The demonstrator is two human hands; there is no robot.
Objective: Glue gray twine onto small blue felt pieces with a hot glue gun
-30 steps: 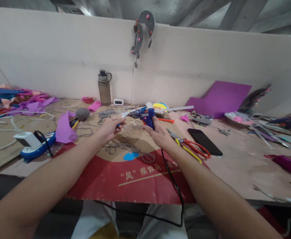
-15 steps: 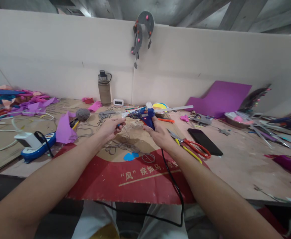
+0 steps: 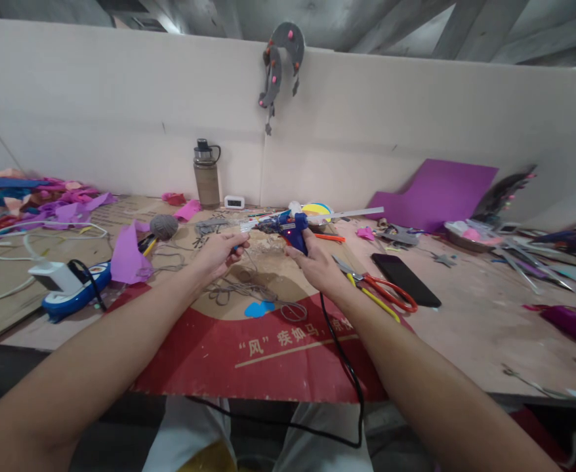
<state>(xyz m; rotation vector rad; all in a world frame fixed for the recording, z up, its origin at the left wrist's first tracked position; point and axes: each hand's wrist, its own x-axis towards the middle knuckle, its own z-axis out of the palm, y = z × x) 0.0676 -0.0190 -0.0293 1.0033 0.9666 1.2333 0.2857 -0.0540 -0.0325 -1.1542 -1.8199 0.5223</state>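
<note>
Little has shifted in a second: your right hand (image 3: 315, 262) stays wrapped around the blue hot-glue gun (image 3: 292, 233), its nozzle aimed left to meet the small piece (image 3: 235, 248) your left hand (image 3: 216, 252) pinches; red-handled scissors (image 3: 376, 288) lie just right of the gun.

We had a single view, from a camera worn on the head, facing forward and down along both forearms. The left grip (image 3: 218, 254) and right grip (image 3: 317, 263) sat mid-frame at arm's length; the worktop (image 3: 465, 321) spread around them, a wall (image 3: 121, 124) rose beyond them.
</note>
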